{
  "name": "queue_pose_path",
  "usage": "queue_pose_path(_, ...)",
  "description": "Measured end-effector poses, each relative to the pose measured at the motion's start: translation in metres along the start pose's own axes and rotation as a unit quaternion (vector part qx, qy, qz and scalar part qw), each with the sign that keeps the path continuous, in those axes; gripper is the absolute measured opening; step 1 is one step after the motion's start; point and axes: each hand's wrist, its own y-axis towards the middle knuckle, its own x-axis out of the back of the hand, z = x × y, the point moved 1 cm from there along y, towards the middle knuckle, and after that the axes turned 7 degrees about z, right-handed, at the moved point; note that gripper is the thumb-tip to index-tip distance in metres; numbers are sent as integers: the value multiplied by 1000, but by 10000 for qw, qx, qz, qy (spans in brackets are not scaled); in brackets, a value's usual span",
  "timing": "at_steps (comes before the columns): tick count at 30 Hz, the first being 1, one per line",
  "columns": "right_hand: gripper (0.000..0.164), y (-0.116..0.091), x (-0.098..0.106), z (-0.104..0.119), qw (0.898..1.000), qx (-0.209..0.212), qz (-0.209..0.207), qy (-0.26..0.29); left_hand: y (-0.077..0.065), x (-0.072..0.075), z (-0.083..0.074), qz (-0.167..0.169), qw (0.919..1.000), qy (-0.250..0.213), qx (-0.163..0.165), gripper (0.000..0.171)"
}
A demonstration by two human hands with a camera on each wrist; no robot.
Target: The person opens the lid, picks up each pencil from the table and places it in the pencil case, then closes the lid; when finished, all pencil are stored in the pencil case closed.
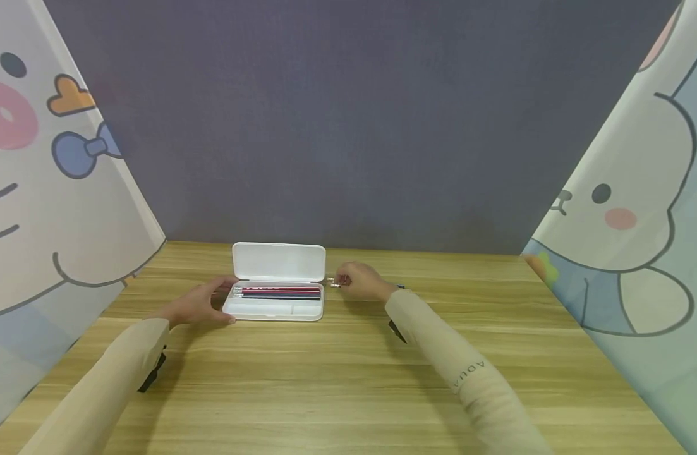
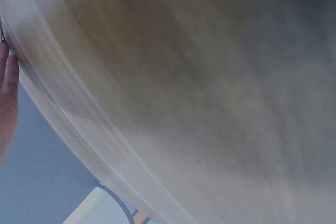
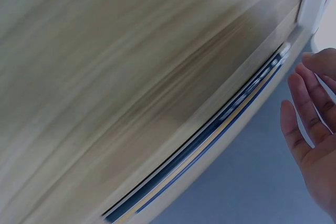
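Note:
A white pencil case [image 1: 279,308] lies with its lid raised at the back, and several pencils [image 1: 280,292] fill its rear compartment. My left hand [image 1: 197,304] holds the case's left end, fingers at the back corner and thumb by the front corner. Beyond the case's right end, my right hand [image 1: 359,282] is low over loose pencils [image 3: 194,144] on the table. In the right wrist view they look dark, yellowish and blue, and the bent fingertips sit near their ends with nothing visibly gripped. The head view hides most of these pencils under the hand.
The wooden table [image 1: 337,392] meets a dark grey panel [image 1: 348,126] at the back. Cartoon-printed panels stand at the left [image 1: 41,208] and right [image 1: 638,240]. The case's open lid [image 1: 279,261] stands up behind its tray.

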Motion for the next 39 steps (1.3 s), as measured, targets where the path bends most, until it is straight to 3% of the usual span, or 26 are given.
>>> queue_pose_path(11,19,-18,3,-25,10000,2,-51,-27,-2,0,-5,31,10000,15,68,85)
queue_pose_path(20,20,-28,1,-37,9992,-331,91,195,-2,0,-4,37,9998,74,161,87)
queue_pose_path(39,20,-38,0,-42,9989,-373,134,259,-3,1,-9,62,9997,146,204,86)
